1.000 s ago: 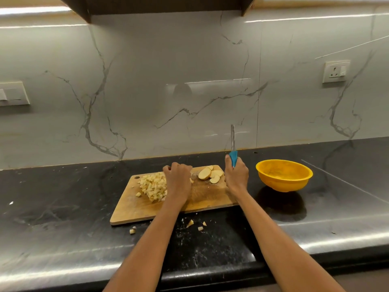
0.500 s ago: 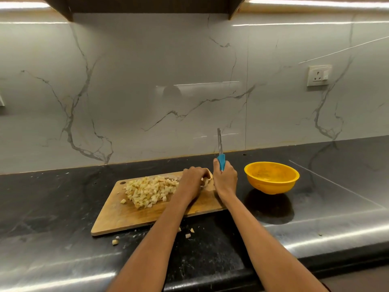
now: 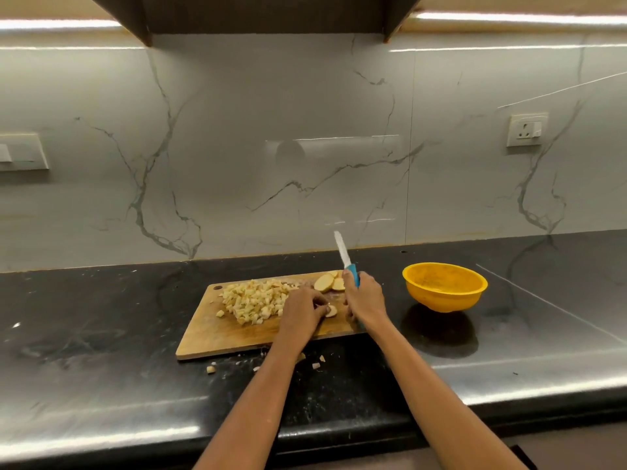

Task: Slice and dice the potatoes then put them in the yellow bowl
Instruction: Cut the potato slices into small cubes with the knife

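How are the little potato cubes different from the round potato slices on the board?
The diced potato pile is many small blocky cubes heaped mid-board; the potato slices are a few broad flat ovals at the board's far right corner. The cubes look finished, the slices still await dicing. Both are pale yellow potato on the wooden cutting board.

Bowl right of board (apart)

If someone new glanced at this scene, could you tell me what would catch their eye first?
Probably the knife, held blade-up in the right hand at the right end of the wooden cutting board. Next, the heap of diced potato on the board, with the left hand pinching a potato slice beside it. To the right, the yellow bowl glows against the black counter.
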A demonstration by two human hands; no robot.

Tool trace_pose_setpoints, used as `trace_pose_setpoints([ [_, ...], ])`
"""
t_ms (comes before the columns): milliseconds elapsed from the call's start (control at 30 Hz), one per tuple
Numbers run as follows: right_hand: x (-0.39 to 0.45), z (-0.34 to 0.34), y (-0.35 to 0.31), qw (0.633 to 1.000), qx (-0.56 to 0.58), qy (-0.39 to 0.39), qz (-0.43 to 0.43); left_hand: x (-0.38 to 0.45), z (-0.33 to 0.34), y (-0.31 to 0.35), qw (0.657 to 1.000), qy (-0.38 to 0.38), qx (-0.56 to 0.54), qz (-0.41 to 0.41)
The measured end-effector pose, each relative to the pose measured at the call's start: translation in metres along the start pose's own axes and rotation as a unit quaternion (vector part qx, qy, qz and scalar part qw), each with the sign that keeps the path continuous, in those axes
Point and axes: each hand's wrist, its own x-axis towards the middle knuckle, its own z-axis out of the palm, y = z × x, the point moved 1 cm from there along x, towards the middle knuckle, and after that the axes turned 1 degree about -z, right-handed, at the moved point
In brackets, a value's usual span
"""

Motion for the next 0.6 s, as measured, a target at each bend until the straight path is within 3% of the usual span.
trace_pose_setpoints([
  [200,-0.046,-0.025,0.000,0.990,-0.117,-0.074,0.020,-0.001,-0.004,-0.003,1.000,0.003,-0.014,-0.021],
  [400,-0.078,-0.038,-0.013,0.949,-0.275,-0.152,0.033,-0.011,-0.006,-0.003,1.000,-0.006,-0.022,-0.011],
  [600,-0.096,-0.037,-0.023,0.932,-0.336,-0.135,0.026,-0.015,-0.005,0.001,1.000,-0.004,-0.017,-0.005],
])
